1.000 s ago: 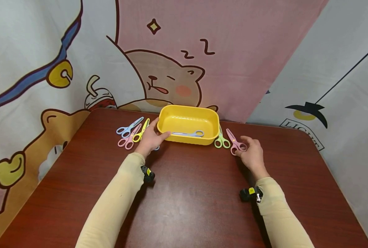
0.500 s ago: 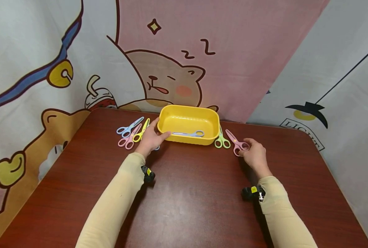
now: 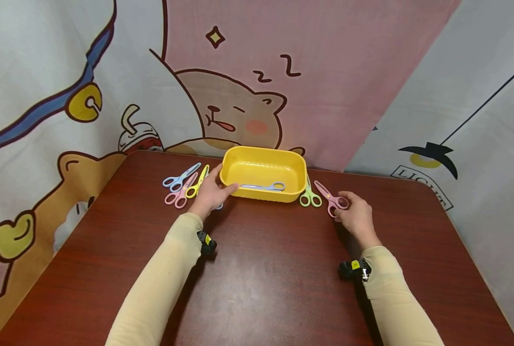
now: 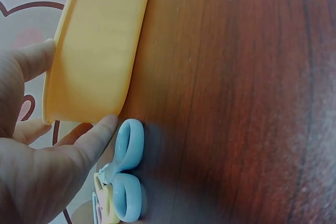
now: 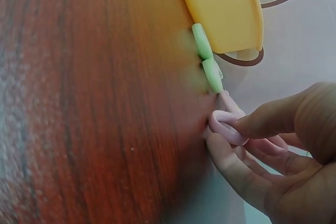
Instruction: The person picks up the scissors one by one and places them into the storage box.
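Observation:
My left hand [image 3: 210,194] grips the left end of a yellow plastic bin [image 3: 263,196], its fingers spread around that end in the left wrist view. Inside the bin lies a pair of blue-handled scissors [image 3: 277,186]. My right hand [image 3: 357,216] pinches a handle loop of pink scissors [image 3: 329,198], whose blades point up and left toward the bin. In the right wrist view, thumb and finger meet at the pink loop [image 5: 226,127]. Green scissors [image 3: 310,198] lie between the bin and the pink pair, their blades partly hidden by the bin.
Left of my left hand are blue scissors [image 3: 176,183], another pink pair [image 3: 180,196] and yellow scissors [image 3: 192,191]. More blue scissors [image 4: 127,169] sit right below the bin's end, mostly hidden by the hand. A printed cloth [image 3: 326,96] hangs behind the brown table [image 3: 257,269].
My right hand has drawn slightly right with the pink scissors, turning them a little; it has barely moved over the last half second. The left hand and the bin have stayed put.

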The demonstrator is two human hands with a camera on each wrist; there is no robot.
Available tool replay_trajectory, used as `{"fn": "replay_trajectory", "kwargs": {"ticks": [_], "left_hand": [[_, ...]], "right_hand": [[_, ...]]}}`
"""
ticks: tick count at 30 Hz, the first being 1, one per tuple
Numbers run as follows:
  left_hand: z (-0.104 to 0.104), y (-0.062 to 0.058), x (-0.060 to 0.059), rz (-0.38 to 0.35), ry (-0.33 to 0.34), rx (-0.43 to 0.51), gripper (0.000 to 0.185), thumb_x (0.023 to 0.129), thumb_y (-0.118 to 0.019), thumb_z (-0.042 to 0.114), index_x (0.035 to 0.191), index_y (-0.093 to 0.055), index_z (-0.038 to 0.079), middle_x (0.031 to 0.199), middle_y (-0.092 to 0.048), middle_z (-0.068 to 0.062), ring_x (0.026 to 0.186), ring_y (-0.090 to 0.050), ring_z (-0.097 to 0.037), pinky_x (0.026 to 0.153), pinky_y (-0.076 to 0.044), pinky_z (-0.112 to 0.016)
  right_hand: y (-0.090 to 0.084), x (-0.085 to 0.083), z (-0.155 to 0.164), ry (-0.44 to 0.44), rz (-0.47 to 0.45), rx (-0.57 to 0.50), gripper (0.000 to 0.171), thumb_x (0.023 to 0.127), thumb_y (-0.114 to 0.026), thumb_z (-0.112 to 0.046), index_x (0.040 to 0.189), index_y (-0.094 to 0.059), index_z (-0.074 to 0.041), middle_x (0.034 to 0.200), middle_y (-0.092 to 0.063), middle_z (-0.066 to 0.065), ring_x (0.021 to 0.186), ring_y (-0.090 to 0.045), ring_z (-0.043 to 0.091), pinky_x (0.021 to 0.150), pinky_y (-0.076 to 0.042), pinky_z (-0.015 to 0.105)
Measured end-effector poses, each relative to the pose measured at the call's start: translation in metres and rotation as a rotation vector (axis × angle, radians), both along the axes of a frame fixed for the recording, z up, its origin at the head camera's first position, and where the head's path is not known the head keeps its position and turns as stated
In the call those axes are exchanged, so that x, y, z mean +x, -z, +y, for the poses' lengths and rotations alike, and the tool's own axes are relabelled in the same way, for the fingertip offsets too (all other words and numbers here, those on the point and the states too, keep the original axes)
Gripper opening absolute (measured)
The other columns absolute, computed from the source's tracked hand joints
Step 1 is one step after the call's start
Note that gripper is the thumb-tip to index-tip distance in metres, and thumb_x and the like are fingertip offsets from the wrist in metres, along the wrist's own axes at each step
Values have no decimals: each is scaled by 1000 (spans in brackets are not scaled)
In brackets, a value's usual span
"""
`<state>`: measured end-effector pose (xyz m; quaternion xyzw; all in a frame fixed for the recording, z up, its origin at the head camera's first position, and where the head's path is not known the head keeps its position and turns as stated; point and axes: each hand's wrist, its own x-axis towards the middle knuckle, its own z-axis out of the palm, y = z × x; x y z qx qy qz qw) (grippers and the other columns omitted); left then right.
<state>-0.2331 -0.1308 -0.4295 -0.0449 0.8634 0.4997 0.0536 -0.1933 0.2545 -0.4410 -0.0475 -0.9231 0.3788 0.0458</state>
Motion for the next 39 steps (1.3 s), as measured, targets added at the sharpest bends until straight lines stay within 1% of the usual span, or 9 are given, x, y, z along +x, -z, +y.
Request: {"fn": "replay_trajectory", "kwargs": {"ticks": [3, 8, 13, 18, 29, 34, 39], "left_hand": [[0, -1, 0, -7, 1, -1, 91, 95, -76, 33, 166, -22, 13, 166, -32, -17, 140, -47, -35, 119, -39, -46], [0, 0, 0, -14, -6, 6, 91, 95, -76, 33, 166, -22, 15, 166, -32, -16, 140, -48, -35, 118, -40, -46], [0, 1, -1, -15, -6, 7, 91, 95, -76, 33, 166, -22, 15, 166, -32, -15, 142, -46, -35, 119, -39, -46], [0, 2, -2, -12, -3, 2, 91, 95, -76, 34, 166, -22, 14, 167, -31, -15, 143, -45, -34, 119, -38, -46], [0, 3, -4, -13, -2, 6, 90, 96, -75, 32, 166, -22, 13, 167, -31, -15, 144, -43, -35, 121, -36, -47], [0, 2, -3, -13, -2, -1, 91, 96, -75, 33, 166, -21, 13, 167, -31, -15, 145, -42, -35, 121, -36, -47], [0, 3, -2, -10, -2, -3, 90, 96, -74, 33, 166, -21, 13, 167, -31, -15, 146, -41, -35, 121, -36, -48]], "right_hand": [[0, 0, 1, 1, 3, -6, 51, 87, -71, 10, 136, -59, 7, 116, -62, 34, 77, -71, 30, 57, -59, 21], [-1, 0, 2, -4, 17, -34, 50, 86, -71, 12, 135, -59, 8, 117, -61, 35, 77, -72, 31, 58, -59, 21], [-2, 0, 4, 12, 14, -58, 51, 87, -73, 12, 136, -59, 8, 119, -61, 34, 73, -71, 24, 57, -58, 18], [-5, 1, 5, 22, -13, -103, 54, 88, -73, 12, 139, -57, 7, 122, -59, 33, 73, -70, 20, 60, -59, 19], [-9, 2, 7, 13, -10, -154, 54, 89, -71, 12, 141, -56, 6, 121, -60, 32, 77, -72, 24, 63, -60, 19], [-13, 3, 7, 3, -11, -215, 56, 90, -68, 15, 143, -53, 7, 123, -58, 33, 78, -71, 22, 65, -61, 23], [-14, 4, 7, -2, -19, -303, 57, 90, -65, 17, 145, -51, 8, 124, -56, 34, 77, -70, 17, 67, -63, 28]]}}
